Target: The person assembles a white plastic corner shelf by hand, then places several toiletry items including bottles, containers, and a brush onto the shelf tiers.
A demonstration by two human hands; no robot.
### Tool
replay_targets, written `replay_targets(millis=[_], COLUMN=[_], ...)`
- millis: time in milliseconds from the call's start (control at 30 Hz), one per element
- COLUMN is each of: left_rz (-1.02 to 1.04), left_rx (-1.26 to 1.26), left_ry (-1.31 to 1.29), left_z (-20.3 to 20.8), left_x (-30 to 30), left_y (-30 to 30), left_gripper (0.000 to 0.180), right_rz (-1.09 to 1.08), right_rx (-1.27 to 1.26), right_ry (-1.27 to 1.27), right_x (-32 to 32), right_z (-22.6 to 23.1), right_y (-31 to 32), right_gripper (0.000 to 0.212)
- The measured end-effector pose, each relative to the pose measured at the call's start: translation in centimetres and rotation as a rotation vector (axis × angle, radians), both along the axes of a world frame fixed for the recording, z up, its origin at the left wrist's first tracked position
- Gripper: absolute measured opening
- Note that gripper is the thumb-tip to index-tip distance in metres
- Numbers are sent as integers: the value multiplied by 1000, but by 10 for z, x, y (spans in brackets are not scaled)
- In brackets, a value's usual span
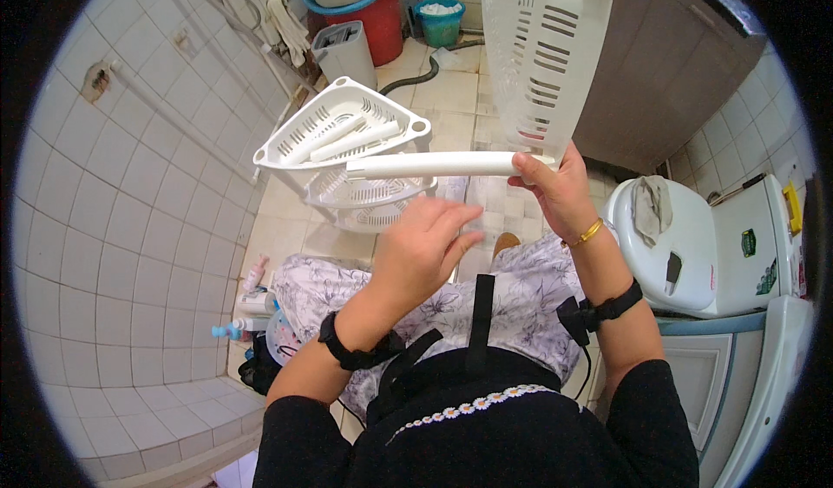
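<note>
My right hand (560, 195) grips a white plastic tube (434, 166) near its right end, where it meets the corner of a white slotted shelf basket (542, 54). That basket stands up on its side above the hand, and the tube points left. Just below the tube, my left hand (428, 243) is open, its fingers apart and holding nothing. Beyond it on the floor stands a partly built white corner rack (369, 195) with slotted tiers. Two loose white tubes (356, 140) lie in its top tier.
At the back are a red bucket (377, 32), a grey bin (345, 54) and a teal basin (440, 26). A dark hose (416, 78) crosses the floor. A white lidded appliance (664, 254) with a cloth stands at right. Bottles (252, 304) sit by the left wall.
</note>
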State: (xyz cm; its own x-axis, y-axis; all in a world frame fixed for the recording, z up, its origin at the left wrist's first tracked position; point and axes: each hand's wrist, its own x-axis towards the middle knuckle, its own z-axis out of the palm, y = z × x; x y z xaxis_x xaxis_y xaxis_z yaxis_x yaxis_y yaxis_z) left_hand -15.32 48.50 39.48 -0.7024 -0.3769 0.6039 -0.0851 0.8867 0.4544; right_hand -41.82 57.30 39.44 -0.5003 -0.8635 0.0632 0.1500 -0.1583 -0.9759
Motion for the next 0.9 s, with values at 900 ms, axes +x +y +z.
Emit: replay_targets(millis=[900], left_rz=[164], left_rx=[-362], left_ry=[-88], left_z=[3], left_x=[1], left_y=[-63], left_gripper=[41], right_rz=[106], right_rx=[-35], right_ry=[311], right_x=[13], right_z=[-11], right_y=[-14], right_gripper=[45])
